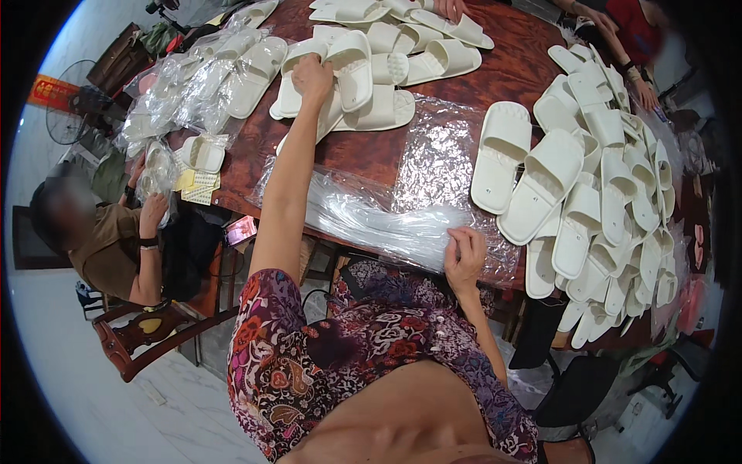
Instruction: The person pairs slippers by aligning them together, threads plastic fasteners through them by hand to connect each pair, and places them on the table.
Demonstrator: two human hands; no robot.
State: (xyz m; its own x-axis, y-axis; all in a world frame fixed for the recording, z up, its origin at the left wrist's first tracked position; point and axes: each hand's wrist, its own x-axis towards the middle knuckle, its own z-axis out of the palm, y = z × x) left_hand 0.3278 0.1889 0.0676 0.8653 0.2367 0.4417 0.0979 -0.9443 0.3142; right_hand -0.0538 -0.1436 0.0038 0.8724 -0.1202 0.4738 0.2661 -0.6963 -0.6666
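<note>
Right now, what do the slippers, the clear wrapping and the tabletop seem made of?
Slippers: matte moulded foam or soft plastic, probably, from their even white surface. Clear wrapping: thin, glossy plastic film, by the crinkles and glints. Tabletop: polished wood or a lookalike, by its grain.

Slippers (pixel 541 185): off-white; bags (pixel 379 232): clear, silvery glints; table (pixel 518 54): reddish brown, dark mottled grain; dress (pixel 386 332): purple, with red, pink and white flowers and paisley; seated co-worker's shirt (pixel 108 259): brown; far co-worker's top (pixel 635 29): red; chair (pixel 139 340): red-brown, yellow heart (pixel 157 322); floor (pixel 154 425): white, grey veining; banner (pixel 58 93): red, yellow characters; sheet (pixel 202 188): yellow, rows of pale dots
</note>
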